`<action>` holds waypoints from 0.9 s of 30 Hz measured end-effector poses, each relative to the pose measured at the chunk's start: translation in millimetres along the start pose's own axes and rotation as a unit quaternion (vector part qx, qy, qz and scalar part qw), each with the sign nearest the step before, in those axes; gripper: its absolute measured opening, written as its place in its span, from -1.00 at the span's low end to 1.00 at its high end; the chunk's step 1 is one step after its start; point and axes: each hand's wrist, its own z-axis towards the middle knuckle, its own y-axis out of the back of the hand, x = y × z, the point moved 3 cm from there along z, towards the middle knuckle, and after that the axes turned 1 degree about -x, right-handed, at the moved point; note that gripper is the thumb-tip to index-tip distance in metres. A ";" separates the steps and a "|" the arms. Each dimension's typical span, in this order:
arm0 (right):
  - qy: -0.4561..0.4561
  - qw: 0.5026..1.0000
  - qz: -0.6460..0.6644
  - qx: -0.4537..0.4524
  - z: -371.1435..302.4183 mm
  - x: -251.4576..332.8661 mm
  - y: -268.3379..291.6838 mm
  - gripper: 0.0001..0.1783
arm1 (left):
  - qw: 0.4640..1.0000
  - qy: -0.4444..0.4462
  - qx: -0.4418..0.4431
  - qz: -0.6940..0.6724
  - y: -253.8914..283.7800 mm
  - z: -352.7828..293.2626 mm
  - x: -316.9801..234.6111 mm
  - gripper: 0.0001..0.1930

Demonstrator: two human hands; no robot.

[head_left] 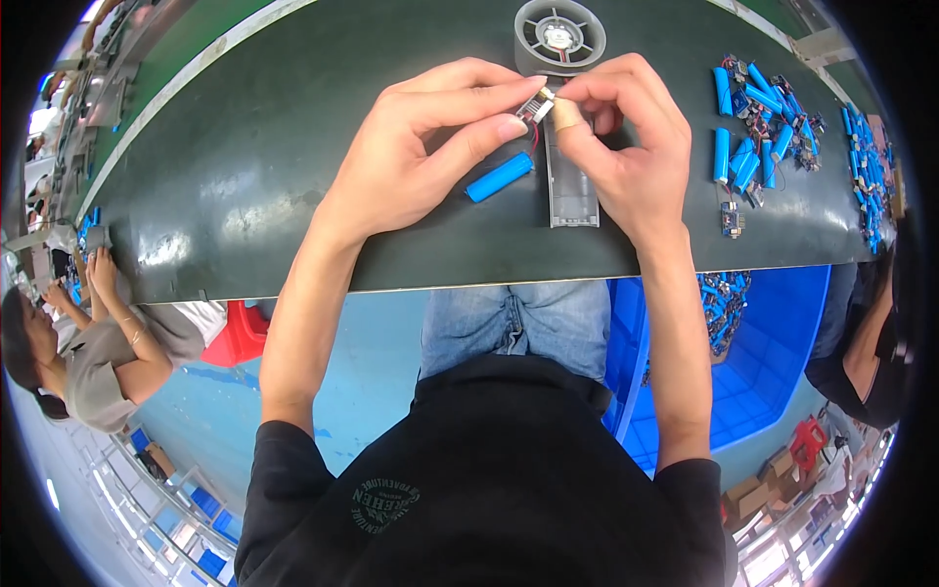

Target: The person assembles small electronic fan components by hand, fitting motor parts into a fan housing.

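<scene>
My left hand (421, 147) and my right hand (626, 137) meet above the dark green table (245, 176), both pinching a small circuit board (537, 105) between thumb and fingers. Thin red and black wires run down from the board toward a blue cylindrical battery cell (499, 177) lying on the table just below my left fingers. A long grey plastic housing (572, 191) lies on the table under my right hand, partly hidden by it. My right thumb wears a tan finger cot.
A round grey fan part (559, 36) sits beyond my hands. Several blue cells with small boards (758, 122) are piled at the right, more at the far right edge (866, 166). A blue bin (753, 362) stands under the table. Other people sit at left (88, 352) and right (871, 342).
</scene>
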 end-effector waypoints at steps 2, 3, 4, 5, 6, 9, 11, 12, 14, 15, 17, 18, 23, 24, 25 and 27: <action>0.010 1.000 -0.009 -0.009 -0.6 0.3 0.6 -0.83 | 1.000 0.002 -0.005 -0.011 -1.3 -0.5 0.5 -0.72; 0.011 1.000 -0.008 -0.013 -0.5 0.1 0.9 -0.83 | 1.000 0.005 -0.006 -0.011 -1.5 -0.7 0.3 -0.72; 0.011 1.000 -0.006 -0.018 -0.7 -0.1 1.1 -0.83 | 1.000 0.008 -0.006 -0.010 -1.8 -1.1 0.4 -0.73; 0.011 1.000 -0.006 -0.018 -0.7 0.3 1.3 -0.83 | 1.000 0.008 -0.007 -0.010 -2.0 -0.9 0.5 -0.73; 0.007 1.000 -0.006 -0.012 -0.9 0.7 1.3 -0.83 | 1.000 0.004 -0.008 -0.006 -2.2 -0.8 0.5 -0.73; 0.002 1.000 -0.002 0.001 -1.6 -0.3 0.5 -0.82 | 1.000 -0.004 -0.011 0.001 -2.4 -1.0 2.0 -0.73; 0.001 1.000 0.002 0.007 -2.3 -0.9 -0.3 -0.82 | 1.000 -0.008 -0.012 0.005 -2.7 -0.8 2.0 -0.73; 0.005 1.000 -0.008 0.006 -3.1 -0.4 -0.2 -0.82 | 1.000 -0.009 -0.010 0.008 -3.2 -0.7 1.3 -0.73; 0.007 1.000 -0.019 0.004 -3.4 -0.3 -0.3 -0.81 | 1.000 -0.009 -0.007 0.011 -3.4 -0.3 0.1 -0.73; 0.016 1.000 -0.024 0.005 -3.1 -0.1 -0.5 -0.81 | 0.999 -0.018 -0.006 0.033 -2.9 -0.2 -1.2 -0.73; 0.024 0.999 -0.030 0.005 -2.4 0.5 -1.3 -0.81 | 0.998 -0.028 -0.004 0.055 -2.3 0.1 -2.4 -0.72; 0.025 0.999 -0.035 0.000 -1.7 1.0 -1.7 -0.83 | 0.997 -0.030 -0.002 0.065 -2.1 0.2 -2.6 -0.72; 0.028 0.998 -0.048 -0.004 -1.8 0.4 -1.1 -0.83 | 0.996 -0.040 0.007 0.079 -1.2 1.6 -3.0 -0.72; 0.037 0.998 -0.042 -0.002 -2.6 -0.2 -1.6 -0.83 | 0.997 -0.035 0.007 0.072 -1.7 1.7 -3.5 -0.72; 0.047 0.998 -0.036 0.000 -3.0 -0.7 -1.8 -0.83 | 0.997 -0.030 0.006 0.065 -1.9 1.8 -3.5 -0.72; 0.056 0.998 -0.041 0.009 -1.4 -1.6 -0.5 -0.83 | 0.997 -0.029 0.016 0.067 -0.7 2.1 -2.9 -0.72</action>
